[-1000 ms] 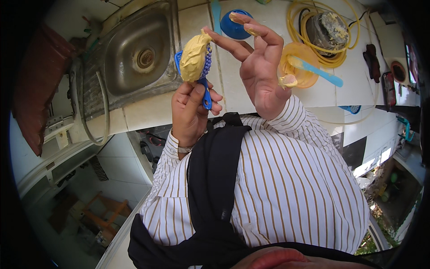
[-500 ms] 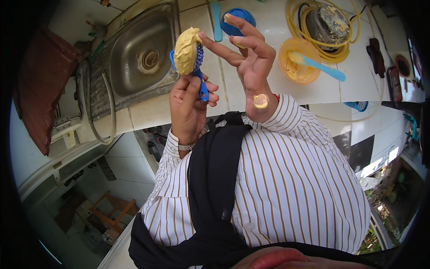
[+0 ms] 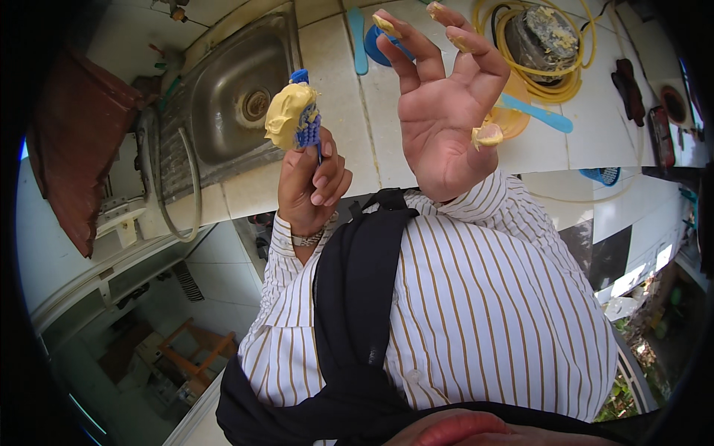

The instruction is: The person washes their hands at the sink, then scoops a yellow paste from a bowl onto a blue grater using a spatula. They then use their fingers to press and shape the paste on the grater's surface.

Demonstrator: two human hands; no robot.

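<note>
- The steel sink (image 3: 223,97) lies at the far left, sunk into a white tiled counter (image 3: 349,160) that runs off to the right; a pale hose (image 3: 195,189) loops over the sink's near edge.
- Far right on the counter, a coiled yellow hose (image 3: 573,78) rings a grey dough-smeared part (image 3: 547,33); just near of it sits an orange bowl (image 3: 513,123) with a light-blue spatula (image 3: 539,115) across it.
- The right hand (image 3: 439,119) is raised and spread, palm toward the person, grasping nothing; yellow dough clings to its fingertips (image 3: 487,135).
- The left hand (image 3: 312,182) is clenched round the handle of a blue whisk-like tool (image 3: 306,123), held upright over the counter's edge beside the sink.
- A yellow dough lump (image 3: 284,113) is stuck on the left side of the tool's head.
- The step in hand looks like cleaning dough off the tool. To do it well, I would keep the left grip firm and the tool upright, pinch the lump from its base with the free fingers, and work over the bowl so that bits fall there and not on the striped shirt (image 3: 476,297).
</note>
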